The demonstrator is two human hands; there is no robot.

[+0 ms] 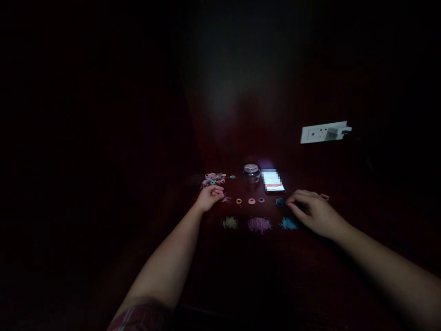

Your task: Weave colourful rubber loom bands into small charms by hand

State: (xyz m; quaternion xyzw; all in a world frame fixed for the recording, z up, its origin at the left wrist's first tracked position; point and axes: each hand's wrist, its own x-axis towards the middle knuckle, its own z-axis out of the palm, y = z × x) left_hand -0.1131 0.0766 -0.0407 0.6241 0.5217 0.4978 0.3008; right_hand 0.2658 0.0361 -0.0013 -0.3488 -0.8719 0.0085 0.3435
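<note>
My left hand (211, 198) rests at the left, its fingers curled together beside a few thin pale bands (226, 199). Whatever its fingertips hold, if anything, is too small to make out. My right hand (312, 210) is bent in a pinch just right of a dark teal hair tie (279, 202); the dark hides what is between its fingertips. Between the hands lie a yellow hair tie (239, 201), a pink hair tie (251, 201) and a lilac hair tie (261, 200). Nearer me are piles of small bands: yellow (230, 223), pink-purple (259, 224) and blue (288, 223).
A mixed heap of coloured hair ties (213, 178) lies behind my left hand, with a green tie (233, 177) beside it. A clear lidded jar (252, 174) and a lit phone (273, 180) stand at the back. A wall socket (324, 132) holds a plug. Surroundings are very dark.
</note>
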